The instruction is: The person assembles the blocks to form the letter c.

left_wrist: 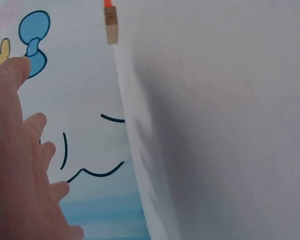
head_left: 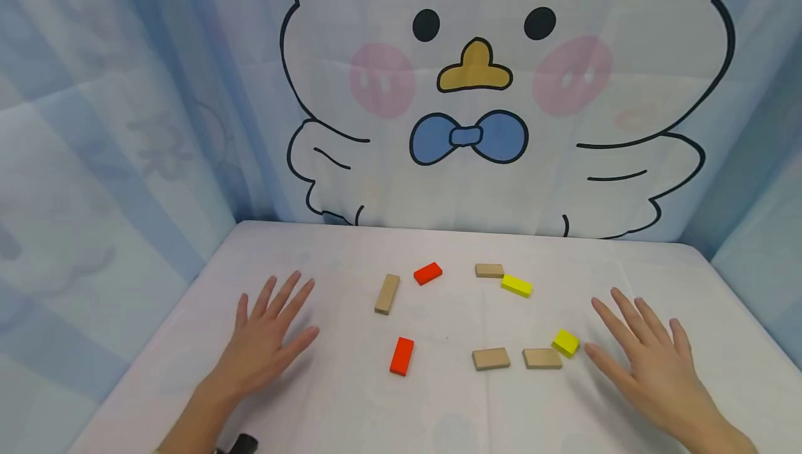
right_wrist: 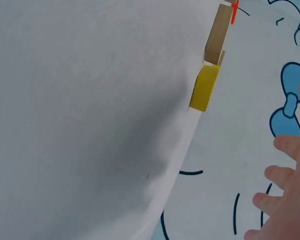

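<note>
Both hands lie flat on the white table, fingers spread and holding nothing. My left hand [head_left: 266,335] rests at the left, a little left of a tan block [head_left: 387,293] and a red block [head_left: 402,356]. My right hand [head_left: 642,353] rests at the right, its thumb close to a small yellow block [head_left: 566,342]. Two tan blocks [head_left: 491,358] [head_left: 541,358] lie side by side just left of that yellow block. Farther back lie a red block [head_left: 428,273], a tan block [head_left: 489,270] and a yellow block [head_left: 516,285]. The wrist views show the left hand's fingers [left_wrist: 20,165] and the right hand's fingers [right_wrist: 290,185] against the backdrop.
A cloth backdrop [head_left: 476,92] printed with a cartoon bird hangs behind the table [head_left: 351,405]. Blue curtains close in the left and right sides. The table's far edge runs along the foot of the backdrop.
</note>
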A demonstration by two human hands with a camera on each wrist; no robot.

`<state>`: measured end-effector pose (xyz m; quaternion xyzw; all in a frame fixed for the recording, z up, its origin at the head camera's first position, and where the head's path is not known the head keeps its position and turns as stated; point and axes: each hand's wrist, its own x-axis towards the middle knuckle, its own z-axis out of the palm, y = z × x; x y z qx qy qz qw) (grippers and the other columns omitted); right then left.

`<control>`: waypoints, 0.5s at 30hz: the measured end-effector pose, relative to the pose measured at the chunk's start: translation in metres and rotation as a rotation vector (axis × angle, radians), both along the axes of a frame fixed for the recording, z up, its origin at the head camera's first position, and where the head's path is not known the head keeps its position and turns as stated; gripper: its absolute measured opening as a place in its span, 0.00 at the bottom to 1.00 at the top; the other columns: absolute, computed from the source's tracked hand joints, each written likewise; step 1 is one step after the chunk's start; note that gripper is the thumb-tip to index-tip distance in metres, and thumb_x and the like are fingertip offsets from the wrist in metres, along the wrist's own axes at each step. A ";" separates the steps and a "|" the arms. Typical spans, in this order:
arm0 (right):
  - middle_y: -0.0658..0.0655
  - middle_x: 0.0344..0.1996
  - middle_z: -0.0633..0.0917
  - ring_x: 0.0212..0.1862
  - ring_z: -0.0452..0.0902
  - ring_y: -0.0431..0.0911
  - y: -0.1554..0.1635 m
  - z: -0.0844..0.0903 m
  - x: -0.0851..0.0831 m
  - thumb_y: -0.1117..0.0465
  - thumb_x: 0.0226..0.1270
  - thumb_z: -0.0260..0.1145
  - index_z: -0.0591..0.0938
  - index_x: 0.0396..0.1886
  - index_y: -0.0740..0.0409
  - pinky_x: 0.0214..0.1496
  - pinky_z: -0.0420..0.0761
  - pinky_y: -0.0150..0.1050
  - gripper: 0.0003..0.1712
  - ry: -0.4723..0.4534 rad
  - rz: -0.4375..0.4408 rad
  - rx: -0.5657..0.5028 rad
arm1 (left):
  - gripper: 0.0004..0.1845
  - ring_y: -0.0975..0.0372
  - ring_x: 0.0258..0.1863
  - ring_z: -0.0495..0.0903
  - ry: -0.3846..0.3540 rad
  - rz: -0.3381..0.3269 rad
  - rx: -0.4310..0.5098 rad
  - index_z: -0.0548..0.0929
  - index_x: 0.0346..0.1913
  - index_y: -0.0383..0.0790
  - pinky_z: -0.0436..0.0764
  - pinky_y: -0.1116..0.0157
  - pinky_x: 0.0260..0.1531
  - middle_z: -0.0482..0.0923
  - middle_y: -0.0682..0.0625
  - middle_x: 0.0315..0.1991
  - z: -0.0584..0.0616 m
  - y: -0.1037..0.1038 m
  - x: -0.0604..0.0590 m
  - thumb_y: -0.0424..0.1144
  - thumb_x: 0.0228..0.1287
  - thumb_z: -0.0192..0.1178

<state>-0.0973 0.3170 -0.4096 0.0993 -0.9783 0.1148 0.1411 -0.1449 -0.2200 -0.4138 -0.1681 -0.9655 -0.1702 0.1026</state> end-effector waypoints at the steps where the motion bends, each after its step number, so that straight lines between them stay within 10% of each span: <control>1: 0.65 0.79 0.53 0.78 0.41 0.66 -0.003 0.000 -0.001 0.45 0.72 0.64 0.62 0.79 0.55 0.70 0.23 0.68 0.42 0.012 0.014 -0.012 | 0.38 0.41 0.78 0.41 0.000 -0.002 0.012 0.58 0.80 0.53 0.38 0.28 0.64 0.48 0.47 0.81 0.000 0.002 -0.001 0.58 0.72 0.56; 15: 0.62 0.74 0.66 0.73 0.58 0.61 -0.037 0.001 -0.023 0.56 0.66 0.70 0.69 0.76 0.52 0.74 0.40 0.64 0.39 0.156 0.253 -0.217 | 0.39 0.43 0.78 0.43 0.017 -0.136 0.178 0.59 0.80 0.49 0.41 0.30 0.66 0.49 0.47 0.81 -0.018 0.026 -0.025 0.53 0.71 0.59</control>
